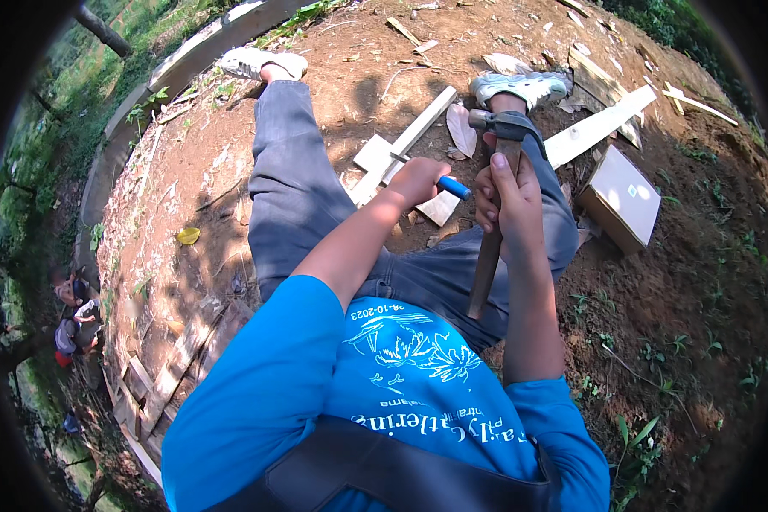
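My left hand (416, 183) is closed around a blue-handled tool (454, 188), whose thin dark shaft points away toward a wooden piece. Whether that is a chisel or a screwdriver I cannot tell. My right hand (512, 192) grips a hammer (488, 256) partway along its wooden handle, with the metal head up by my right shin. Between my legs lies a pale wooden strip (427, 118), with a small square wood block (373, 154) beside it. A further wood offcut (439, 208) rests just below the left hand. The tool's tip seems to meet the wood there.
A pale plank (602, 128) lies to the right of my right foot. Nearby sits a white-topped cardboard box (625, 198). Wooden slats (158, 388) are on the ground at left. A low concrete edge (115, 128) runs along the far left, and people (77, 320) are beyond.
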Demonstrator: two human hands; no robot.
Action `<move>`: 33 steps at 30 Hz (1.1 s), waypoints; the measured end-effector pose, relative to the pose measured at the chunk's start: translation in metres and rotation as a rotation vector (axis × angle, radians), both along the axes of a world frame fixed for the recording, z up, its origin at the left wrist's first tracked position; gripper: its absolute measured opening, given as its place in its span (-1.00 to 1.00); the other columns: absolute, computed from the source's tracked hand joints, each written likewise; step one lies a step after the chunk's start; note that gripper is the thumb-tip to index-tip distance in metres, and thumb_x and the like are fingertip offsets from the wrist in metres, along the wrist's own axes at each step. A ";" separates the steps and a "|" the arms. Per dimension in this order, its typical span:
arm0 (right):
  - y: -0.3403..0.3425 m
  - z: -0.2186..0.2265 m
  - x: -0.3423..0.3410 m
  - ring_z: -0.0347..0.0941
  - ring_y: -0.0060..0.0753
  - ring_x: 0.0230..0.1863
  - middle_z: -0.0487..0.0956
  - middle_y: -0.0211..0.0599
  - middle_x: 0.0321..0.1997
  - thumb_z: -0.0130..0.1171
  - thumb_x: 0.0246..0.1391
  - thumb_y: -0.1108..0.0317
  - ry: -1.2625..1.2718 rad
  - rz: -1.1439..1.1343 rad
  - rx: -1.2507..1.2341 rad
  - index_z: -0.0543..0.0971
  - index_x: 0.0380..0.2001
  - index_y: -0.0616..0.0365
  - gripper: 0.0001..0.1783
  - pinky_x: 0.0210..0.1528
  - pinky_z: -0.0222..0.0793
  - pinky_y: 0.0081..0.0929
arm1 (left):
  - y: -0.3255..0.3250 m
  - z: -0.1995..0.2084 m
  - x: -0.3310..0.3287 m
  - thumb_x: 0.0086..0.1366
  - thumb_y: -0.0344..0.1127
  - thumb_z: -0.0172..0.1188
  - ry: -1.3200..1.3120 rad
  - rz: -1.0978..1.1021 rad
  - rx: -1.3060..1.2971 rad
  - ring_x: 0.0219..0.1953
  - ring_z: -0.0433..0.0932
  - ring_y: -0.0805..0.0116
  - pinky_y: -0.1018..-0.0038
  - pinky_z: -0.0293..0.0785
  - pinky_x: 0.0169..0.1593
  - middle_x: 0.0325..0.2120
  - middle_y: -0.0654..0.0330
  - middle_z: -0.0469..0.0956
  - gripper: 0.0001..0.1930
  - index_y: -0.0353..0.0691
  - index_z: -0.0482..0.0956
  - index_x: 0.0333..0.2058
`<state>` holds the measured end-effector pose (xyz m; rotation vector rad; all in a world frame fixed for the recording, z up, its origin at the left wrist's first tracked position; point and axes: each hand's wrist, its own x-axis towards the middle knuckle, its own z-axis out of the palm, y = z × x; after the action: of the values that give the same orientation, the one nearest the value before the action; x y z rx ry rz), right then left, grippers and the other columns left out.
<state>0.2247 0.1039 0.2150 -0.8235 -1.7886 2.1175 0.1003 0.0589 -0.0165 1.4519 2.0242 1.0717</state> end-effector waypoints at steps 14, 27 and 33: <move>0.068 -0.084 0.019 0.17 -0.82 -0.68 0.39 -0.48 -0.44 0.08 0.35 0.10 0.183 -0.226 -0.282 0.26 0.25 0.05 -0.47 -0.68 0.14 -0.77 | -0.019 0.036 -0.057 0.41 -0.06 0.18 -0.720 0.681 0.377 -0.50 0.41 0.56 0.51 0.45 -0.27 -0.62 0.37 0.39 -0.59 -0.15 0.40 -0.57; 0.065 -0.102 0.022 0.49 -0.70 -0.52 0.61 -0.36 -0.30 0.51 -0.11 0.39 0.124 -0.197 -0.057 0.37 0.08 0.28 -0.30 -0.60 0.33 -0.69 | -0.007 0.066 0.027 0.20 -0.10 0.33 -0.165 -0.046 -0.019 -0.03 0.52 0.02 0.22 0.43 0.07 -0.06 -0.05 0.46 -0.36 -0.31 0.27 0.12; 0.073 -0.098 0.035 0.45 -0.71 -0.59 0.64 -0.27 -0.31 0.39 0.02 0.44 0.214 -0.373 -0.076 0.33 0.09 0.26 -0.40 -0.67 0.26 -0.76 | -0.070 -0.023 0.004 0.04 0.26 0.41 0.258 0.339 -0.537 0.11 0.41 -0.19 0.15 0.36 0.20 0.07 -0.28 0.33 0.11 -0.39 0.05 0.30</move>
<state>0.2592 0.1768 0.1168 -0.8366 -1.3362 1.9527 0.1046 -0.0113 -0.0395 1.0280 2.5467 0.3980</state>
